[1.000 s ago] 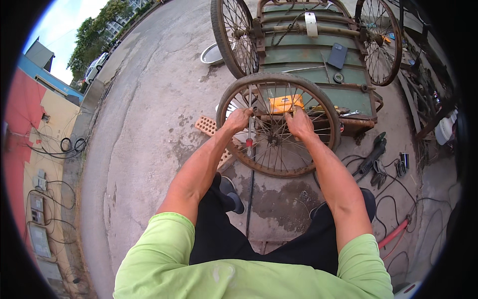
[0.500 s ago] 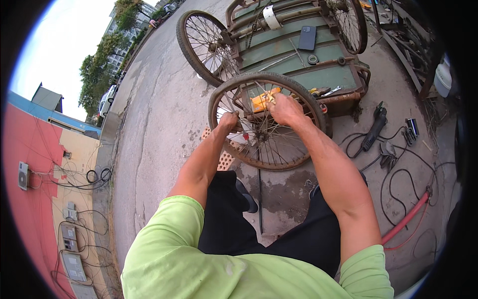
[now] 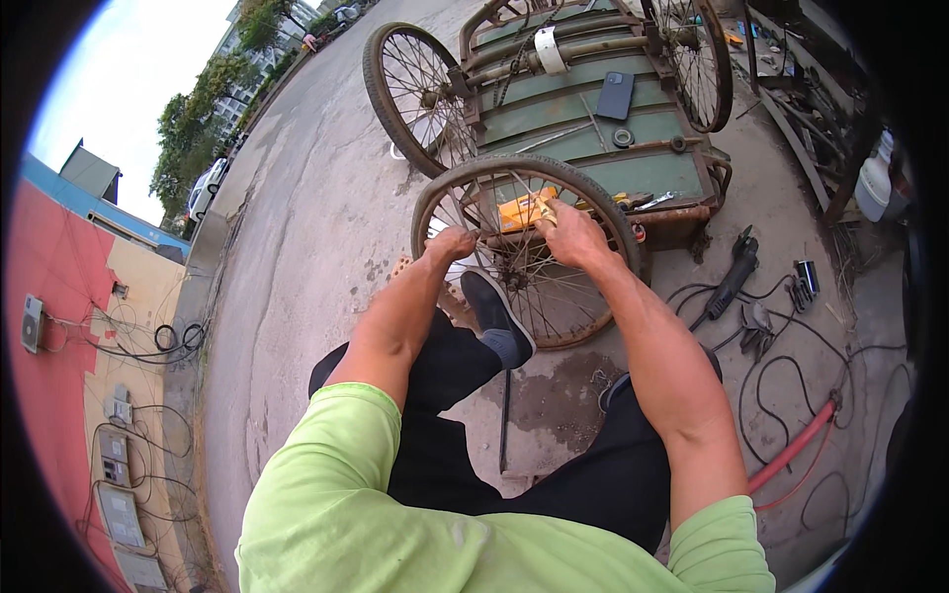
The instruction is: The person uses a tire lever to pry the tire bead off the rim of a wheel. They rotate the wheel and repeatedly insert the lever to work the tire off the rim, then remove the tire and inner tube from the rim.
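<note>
An upright spoked wheel (image 3: 590, 330) with a rusty rim stands in front of me, beside an overturned green cart (image 3: 554, 97). My left hand (image 3: 451, 243) is closed at the wheel's left side, by the rim and spokes; what its fingers grip is hidden. On the far side of the hub, my right hand (image 3: 576, 237) is closed around a small yellow-handled tool (image 3: 547, 206), its kind unclear, among the upper spokes. An orange packet (image 3: 519, 212) lies behind the spokes. My left shoe (image 3: 494, 306) is raised close to the wheel's lower left.
On the cart's underside lie a dark phone (image 3: 615, 96), a tape roll (image 3: 622, 137), thin rods and a wrench (image 3: 655, 201). A corded power tool (image 3: 733, 278), gloves (image 3: 757, 330), loose cables and a red hose (image 3: 793, 447) lie on the ground at right.
My left foot has come up and forward toward the wheel. My left hand has shifted slightly, and the red piece below it no longer shows. The right hand stays near the upper spokes.
</note>
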A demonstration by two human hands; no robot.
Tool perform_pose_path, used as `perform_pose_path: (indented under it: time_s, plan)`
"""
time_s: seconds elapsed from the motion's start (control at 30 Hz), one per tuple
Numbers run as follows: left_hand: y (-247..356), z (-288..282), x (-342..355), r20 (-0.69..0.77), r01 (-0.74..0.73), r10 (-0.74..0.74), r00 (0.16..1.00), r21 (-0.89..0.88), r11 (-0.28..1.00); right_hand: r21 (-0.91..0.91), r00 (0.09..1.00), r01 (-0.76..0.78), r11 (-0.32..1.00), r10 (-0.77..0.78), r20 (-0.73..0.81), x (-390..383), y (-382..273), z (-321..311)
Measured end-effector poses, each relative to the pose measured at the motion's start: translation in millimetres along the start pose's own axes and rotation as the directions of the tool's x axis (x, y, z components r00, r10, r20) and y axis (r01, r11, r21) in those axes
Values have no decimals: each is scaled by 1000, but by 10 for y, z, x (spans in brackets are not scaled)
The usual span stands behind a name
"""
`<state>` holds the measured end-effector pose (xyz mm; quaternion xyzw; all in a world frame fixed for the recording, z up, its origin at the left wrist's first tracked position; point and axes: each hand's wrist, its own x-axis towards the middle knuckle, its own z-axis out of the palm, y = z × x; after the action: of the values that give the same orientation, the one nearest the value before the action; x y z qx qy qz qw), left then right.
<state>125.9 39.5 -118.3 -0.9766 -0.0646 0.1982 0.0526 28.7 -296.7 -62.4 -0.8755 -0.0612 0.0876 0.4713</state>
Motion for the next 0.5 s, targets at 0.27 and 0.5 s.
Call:
perform_pose_path:
  time_s: [0.27,0.5]
  plan:
    - [408,-1133,-193,-84,-160,161,983,27,987,-34,998,-49,998,50,31,109,116,150]
    - [300,-1261,62,-427,-451,435,793,68,890,-235,988,-51,971,84,131,209,276,614]
